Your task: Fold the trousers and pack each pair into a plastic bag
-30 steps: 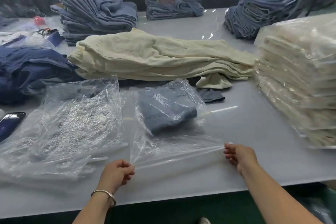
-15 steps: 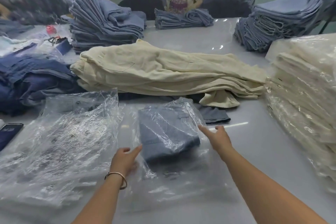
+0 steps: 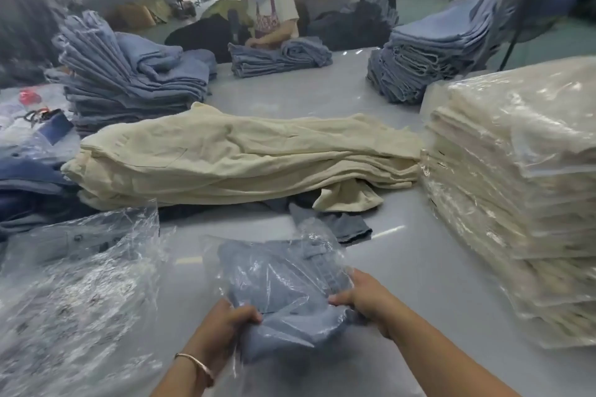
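Now both hands, left hand [image 3: 222,325], right hand [image 3: 364,296], gripping the bagged trousers [image 3: 283,287] (earlier merely touching).

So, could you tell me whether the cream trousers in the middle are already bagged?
No, the cream trousers lie bare on the table, unlike the bagged stack.

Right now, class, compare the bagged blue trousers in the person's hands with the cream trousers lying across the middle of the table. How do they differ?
The blue trousers are folded small; the cream trousers lie stretched out long. The blue pair sits inside a clear plastic bag; the cream ones are bare. The left hand and right hand grip the blue pair; nobody touches the cream pile. Both are over the grey table.
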`<state>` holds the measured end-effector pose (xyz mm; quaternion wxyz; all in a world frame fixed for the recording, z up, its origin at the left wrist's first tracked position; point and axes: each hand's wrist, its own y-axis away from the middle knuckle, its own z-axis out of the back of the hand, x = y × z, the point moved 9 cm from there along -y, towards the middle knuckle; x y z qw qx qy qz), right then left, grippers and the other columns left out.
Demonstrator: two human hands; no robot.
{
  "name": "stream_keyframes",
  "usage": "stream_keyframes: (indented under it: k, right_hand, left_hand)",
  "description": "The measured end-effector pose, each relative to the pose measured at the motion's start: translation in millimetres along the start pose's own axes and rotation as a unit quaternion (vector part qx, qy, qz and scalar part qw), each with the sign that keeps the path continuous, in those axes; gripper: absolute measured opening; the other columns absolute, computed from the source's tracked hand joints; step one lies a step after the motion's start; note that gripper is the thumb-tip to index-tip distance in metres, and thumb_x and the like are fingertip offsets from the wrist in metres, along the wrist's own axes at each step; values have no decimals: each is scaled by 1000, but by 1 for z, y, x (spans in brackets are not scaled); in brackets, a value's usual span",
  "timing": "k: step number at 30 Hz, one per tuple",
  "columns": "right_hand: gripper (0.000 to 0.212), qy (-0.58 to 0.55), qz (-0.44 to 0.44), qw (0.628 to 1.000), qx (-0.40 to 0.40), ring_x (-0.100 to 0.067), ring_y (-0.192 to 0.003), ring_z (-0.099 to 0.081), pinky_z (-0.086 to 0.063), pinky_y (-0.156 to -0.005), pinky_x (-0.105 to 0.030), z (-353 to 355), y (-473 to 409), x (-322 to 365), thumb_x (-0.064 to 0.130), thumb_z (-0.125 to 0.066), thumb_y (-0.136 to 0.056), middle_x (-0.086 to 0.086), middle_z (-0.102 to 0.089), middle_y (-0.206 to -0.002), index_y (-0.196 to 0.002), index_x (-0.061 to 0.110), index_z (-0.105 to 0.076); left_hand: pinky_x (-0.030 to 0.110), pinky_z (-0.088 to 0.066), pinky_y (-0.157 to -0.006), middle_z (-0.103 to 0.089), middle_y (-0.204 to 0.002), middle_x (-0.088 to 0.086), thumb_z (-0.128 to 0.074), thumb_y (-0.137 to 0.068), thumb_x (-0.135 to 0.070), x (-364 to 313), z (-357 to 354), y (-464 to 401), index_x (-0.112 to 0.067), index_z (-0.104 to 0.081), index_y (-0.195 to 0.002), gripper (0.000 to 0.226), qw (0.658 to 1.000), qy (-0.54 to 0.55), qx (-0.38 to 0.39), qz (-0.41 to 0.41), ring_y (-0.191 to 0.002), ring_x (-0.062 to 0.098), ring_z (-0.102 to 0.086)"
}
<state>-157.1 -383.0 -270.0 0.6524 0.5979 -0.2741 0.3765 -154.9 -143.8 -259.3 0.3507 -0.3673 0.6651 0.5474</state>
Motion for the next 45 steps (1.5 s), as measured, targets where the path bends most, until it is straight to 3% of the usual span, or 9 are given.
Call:
stream_keyframes:
  k: [6,12,19,23,26,28,37,41,45]
  right_hand:
    - [33,20,238,959,-151,-14,-67,-71,-60,-58,-37,132,95,126,2,-70,-79,7,-71,-84,-100,25,-59]
    - [46,69,385,780,-488,-7,-66,-57,-40,-55,-23,312,238,248,42,-65,-53,13,-60,-77,-93,22,-57]
    - [58,212,298,586,-723,-23,-121,-50,-36,-92,-34,467,286,296,44,-62,-84,-4,-53,-134,-133,19,-45]
    - [62,405,228,634,-618,-25,-143,-23,-16,-112,-58,487,212,278,63,-48,-89,0,-30,-156,-142,32,-40]
    - [61,526,120,729,-421,-22,-141,-29,-12,-115,-56,476,132,224,69,-36,-90,4,-36,-153,-141,37,-41]
    - [63,573,89,737,-346,-20,-142,-29,-4,-117,-55,467,101,197,68,-33,-92,4,-37,-152,-144,34,-38]
    - [68,565,100,736,-359,-15,-144,-25,7,-118,-50,461,101,195,72,-33,-89,4,-36,-153,-145,33,-39]
    - [27,508,172,715,-448,-27,-115,-55,-11,-115,-45,427,129,222,42,-57,-91,-4,-68,-104,-108,25,-67]
    - [16,391,372,698,-471,-25,-84,-63,-41,-83,-31,332,162,266,18,-63,-85,-6,-71,-86,-96,17,-73]
  left_hand:
    - [35,-58,-62,-67,-90,20,-66,-49,6,-130,-127,18,-4,-60,-99,52,978,44,113,-169,-75,28,-67]
    - [33,-58,-71,-69,-99,12,-59,-71,-1,-268,-311,64,-5,-58,-115,44,894,119,268,-338,-84,23,-68]
    - [36,-57,-82,-66,-79,14,-49,-96,-11,-296,-505,16,2,-64,-92,21,906,154,375,-122,-71,24,-65]
    - [35,-56,-83,-64,-117,14,-67,-88,-22,-238,-536,-54,-4,-54,-126,44,954,-90,269,-93,-97,26,-66]
    - [36,-56,-74,-61,-119,11,-82,-72,-16,-232,-522,-91,-11,-43,-134,73,927,-268,111,-238,-101,27,-62]
    - [40,-57,-77,-59,-115,10,-84,-68,-20,-229,-522,-95,-18,-38,-137,83,914,-288,102,-266,-99,29,-62]
    - [29,-51,-62,-64,-88,7,-75,-81,-17,-224,-505,-89,-8,-48,-131,58,922,-267,147,-239,-78,20,-65]
    - [28,-49,-64,-66,-85,7,-70,-85,-21,-227,-461,-66,-5,-66,-106,26,913,-284,129,-264,-76,18,-63]
    - [24,-46,-61,-68,-83,7,-66,-88,-17,-264,-394,-27,-15,-67,-81,7,913,-219,103,-327,-72,13,-62]
